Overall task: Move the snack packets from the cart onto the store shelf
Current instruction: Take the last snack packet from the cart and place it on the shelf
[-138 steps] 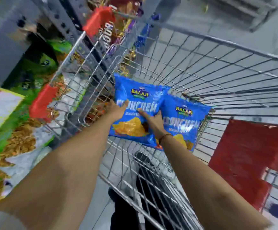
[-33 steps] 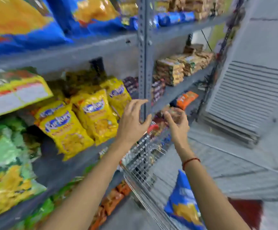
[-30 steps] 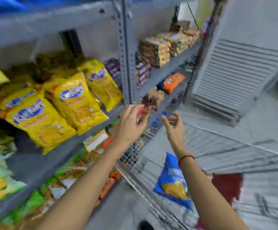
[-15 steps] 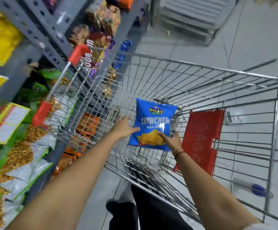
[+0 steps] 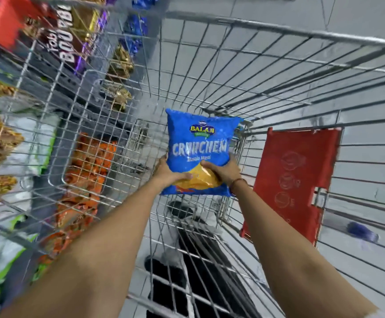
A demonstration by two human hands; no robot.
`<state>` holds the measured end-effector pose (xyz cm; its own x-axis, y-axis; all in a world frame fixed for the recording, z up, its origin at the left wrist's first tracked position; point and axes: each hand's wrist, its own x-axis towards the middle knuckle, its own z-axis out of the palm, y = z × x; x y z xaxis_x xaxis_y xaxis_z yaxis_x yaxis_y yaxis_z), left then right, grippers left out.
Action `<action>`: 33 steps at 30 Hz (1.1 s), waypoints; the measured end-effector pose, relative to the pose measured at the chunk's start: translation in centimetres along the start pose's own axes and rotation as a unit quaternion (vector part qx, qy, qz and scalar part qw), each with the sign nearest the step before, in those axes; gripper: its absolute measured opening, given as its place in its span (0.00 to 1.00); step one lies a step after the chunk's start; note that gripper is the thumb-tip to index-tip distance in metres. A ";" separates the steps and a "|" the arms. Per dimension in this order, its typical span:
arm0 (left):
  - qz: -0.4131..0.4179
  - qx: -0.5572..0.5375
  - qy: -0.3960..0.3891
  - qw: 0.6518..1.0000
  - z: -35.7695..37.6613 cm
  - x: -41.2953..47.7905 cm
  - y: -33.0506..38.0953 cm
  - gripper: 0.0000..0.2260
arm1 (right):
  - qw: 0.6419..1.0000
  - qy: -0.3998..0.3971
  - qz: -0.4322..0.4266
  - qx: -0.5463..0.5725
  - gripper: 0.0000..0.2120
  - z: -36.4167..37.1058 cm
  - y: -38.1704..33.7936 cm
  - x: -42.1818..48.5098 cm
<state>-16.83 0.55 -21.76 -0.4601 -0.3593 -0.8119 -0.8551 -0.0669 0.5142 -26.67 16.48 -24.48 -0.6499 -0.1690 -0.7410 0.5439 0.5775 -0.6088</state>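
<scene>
Filling most of the frame, the wire cart runs from the upper centre down to the lower right, its mesh walls sloping inward to a floor of open grid; grey floor tiles show through the wires. Its inside looks bare apart from 1 packet, with open room across the upper and right parts of the basket. Along the left edge of the frame the store shelf stands just beyond the cart's left wall, crowded with orange packets at centre left, green and white bags further left, and purple and gold wrappers toward the upper left, all blurred. A red plastic flap hangs on the mesh at centre right.

At the middle of the frame is the snack packet, a puffy blue bag held upright inside the cart, printed with "BALAJI" and "CRUNCHEM" in pale letters above a picture of yellow chips. The left hand grips its lower left edge, thumb laid across the front. The right hand clasps the lower right corner, fingers curled over the chip picture, a thin band at the wrist. Whether the bag's bottom touches the wire floor cannot be told.
</scene>
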 end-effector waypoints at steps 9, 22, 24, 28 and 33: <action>-0.032 -0.040 -0.063 0.997 -2.8 -1.9 0.7 0.23 | 0.997 -0.061 -0.024 0.041 0.31 0.6 -2.4 -2.5; 0.089 -0.079 0.007 0.993 -13.7 -13.3 4.5 0.27 | 0.971 -0.137 -0.165 0.108 0.30 3.0 -13.6 -12.7; 0.117 -0.102 0.041 0.987 -15.3 -15.7 5.1 0.21 | 0.961 -0.148 -0.203 0.114 0.31 3.4 -15.9 -14.9; 0.186 -0.131 0.106 0.968 -18.6 -21.6 6.6 0.19 | 0.939 -0.168 -0.278 0.111 0.27 3.9 -20.5 -19.8; 0.279 -0.160 0.180 0.930 -23.0 -29.9 8.4 0.24 | 0.893 -0.200 -0.381 0.136 0.21 4.2 -26.1 -27.3</action>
<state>-4.73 -10.70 13.18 -0.6517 -0.7057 -0.2780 -0.3656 -0.0288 0.9303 -20.89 2.61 10.44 -0.6747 -0.7323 -0.0919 0.1692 -0.0322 -0.9851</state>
